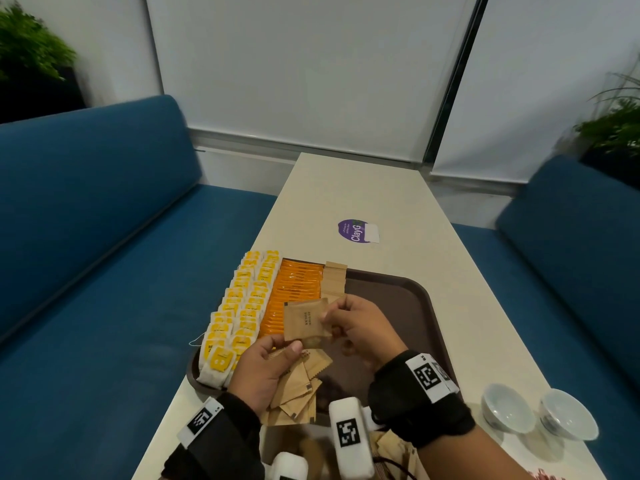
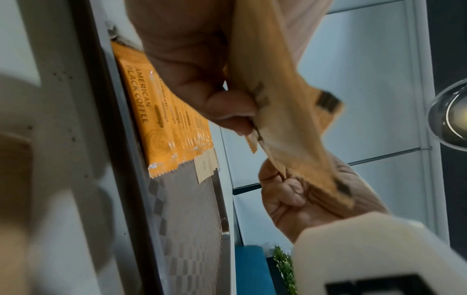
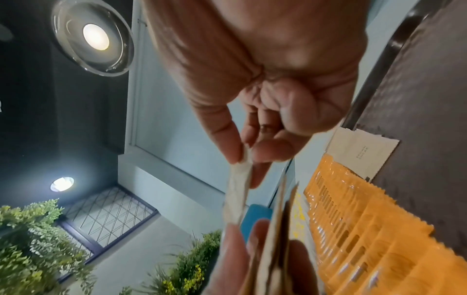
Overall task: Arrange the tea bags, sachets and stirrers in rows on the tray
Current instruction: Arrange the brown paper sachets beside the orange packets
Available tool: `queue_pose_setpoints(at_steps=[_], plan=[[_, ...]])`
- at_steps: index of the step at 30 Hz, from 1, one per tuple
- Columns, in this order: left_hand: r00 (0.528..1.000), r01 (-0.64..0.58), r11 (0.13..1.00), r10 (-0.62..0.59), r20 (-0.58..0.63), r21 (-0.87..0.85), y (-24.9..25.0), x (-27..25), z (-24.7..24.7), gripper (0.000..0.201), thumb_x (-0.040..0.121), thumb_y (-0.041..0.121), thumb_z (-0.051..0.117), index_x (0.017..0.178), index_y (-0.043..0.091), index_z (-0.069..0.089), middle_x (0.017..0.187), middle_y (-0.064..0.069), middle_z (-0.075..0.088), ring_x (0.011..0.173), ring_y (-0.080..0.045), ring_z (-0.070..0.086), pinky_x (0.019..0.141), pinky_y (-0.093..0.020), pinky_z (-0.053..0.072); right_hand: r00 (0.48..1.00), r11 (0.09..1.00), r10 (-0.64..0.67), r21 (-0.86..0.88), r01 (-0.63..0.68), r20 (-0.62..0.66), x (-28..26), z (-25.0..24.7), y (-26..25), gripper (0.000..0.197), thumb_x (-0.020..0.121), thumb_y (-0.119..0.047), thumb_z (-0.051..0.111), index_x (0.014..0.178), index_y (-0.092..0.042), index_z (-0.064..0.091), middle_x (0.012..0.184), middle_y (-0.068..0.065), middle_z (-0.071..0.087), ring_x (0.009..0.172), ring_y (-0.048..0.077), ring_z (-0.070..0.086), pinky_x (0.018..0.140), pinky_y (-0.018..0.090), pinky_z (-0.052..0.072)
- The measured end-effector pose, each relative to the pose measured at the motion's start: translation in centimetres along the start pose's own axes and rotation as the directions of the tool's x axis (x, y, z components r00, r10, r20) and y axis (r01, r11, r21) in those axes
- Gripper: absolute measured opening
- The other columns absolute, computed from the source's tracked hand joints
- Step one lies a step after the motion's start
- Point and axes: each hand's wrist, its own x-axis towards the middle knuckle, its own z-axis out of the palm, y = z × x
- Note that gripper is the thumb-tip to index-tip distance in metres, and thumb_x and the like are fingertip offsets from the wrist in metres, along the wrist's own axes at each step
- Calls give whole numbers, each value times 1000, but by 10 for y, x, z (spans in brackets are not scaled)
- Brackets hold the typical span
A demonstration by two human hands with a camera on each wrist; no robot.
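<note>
A brown tray (image 1: 401, 296) holds two rows of yellow tea bags (image 1: 242, 306), a row of orange coffee sachets (image 1: 294, 292) and a short row of brown sugar sachets (image 1: 334, 280). Over the tray's near end, my left hand (image 1: 287, 348) grips a fanned bundle of brown sachets (image 1: 298, 386). Its thumb lies on the lower edge of the top brown sachet (image 1: 304, 322). My right hand (image 1: 329, 315) pinches that sachet's right edge between thumb and fingers (image 3: 235, 147). In the left wrist view the bundle (image 2: 285, 111) hangs between both hands, beside the coffee sachets (image 2: 161, 119).
Two white bowls (image 1: 505, 408) (image 1: 568, 414) stand at the table's near right. More loose brown sachets (image 1: 394, 448) lie by the front edge. A purple sticker (image 1: 356, 230) marks the table beyond the tray. Blue sofas flank the table. The tray's right half (image 1: 388, 306) is bare.
</note>
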Motion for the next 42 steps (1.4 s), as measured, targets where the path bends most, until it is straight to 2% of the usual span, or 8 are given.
queue_pose_setpoints(at_steps=[14,20,22,27,31,34,37,42], plan=[[1000,-1,997,0,2,77,6,-2,3,5,87,5,59,87,8,63,81,-11,71,66,-19,66,62,-31,49,999,998,-42,-40,42,-1,-4,-10,6,8,87,-11,64,85,-10,56,71,0,63,48,3,47,45,18,36],[997,5,995,3,-82,102,1,-2,6,4,86,6,60,84,7,64,80,-12,69,70,-23,62,60,-30,47,993,985,98,137,-106,66,-12,5,19,8,83,-4,67,88,-7,62,82,6,65,56,7,57,41,17,41],[995,40,995,-31,-94,96,-1,-2,4,3,86,4,60,85,5,63,80,-12,68,71,-23,61,60,-30,46,987,966,142,204,-156,80,-9,8,26,5,84,-8,67,88,-7,62,83,10,63,53,9,51,41,19,37],[988,104,988,-89,-126,114,-6,0,-5,6,86,7,62,90,5,65,87,-14,69,80,-26,63,65,-31,47,975,958,173,252,-133,-141,29,-16,32,5,93,-14,56,90,-11,59,84,4,65,60,8,49,43,18,32],[983,118,987,-101,-152,109,-6,1,-10,6,86,7,62,90,5,66,89,-15,69,81,-26,62,66,-32,47,957,985,145,-56,-164,-253,68,-44,31,10,94,-11,54,92,-6,62,77,9,58,51,10,44,39,19,32],[981,107,988,-87,-173,114,-5,2,-10,5,85,6,63,89,5,67,88,-14,68,81,-26,61,68,-31,48,951,887,236,-356,-296,-202,92,-50,33,18,93,-17,57,104,-3,63,81,7,61,54,11,47,46,20,37],[980,111,989,-92,-178,100,-3,4,-9,5,84,5,64,88,5,67,84,-11,69,78,-23,62,65,-29,47,914,792,366,-457,-405,-176,111,-45,35,32,94,-24,56,120,-4,56,82,4,61,54,10,47,51,21,39],[979,109,989,-89,-181,102,-1,6,-9,5,84,5,63,88,5,66,85,-12,68,77,-22,61,64,-27,46,892,714,412,-543,-443,-185,123,-32,35,35,96,-29,53,123,-7,55,64,-2,55,53,8,49,61,20,43]])
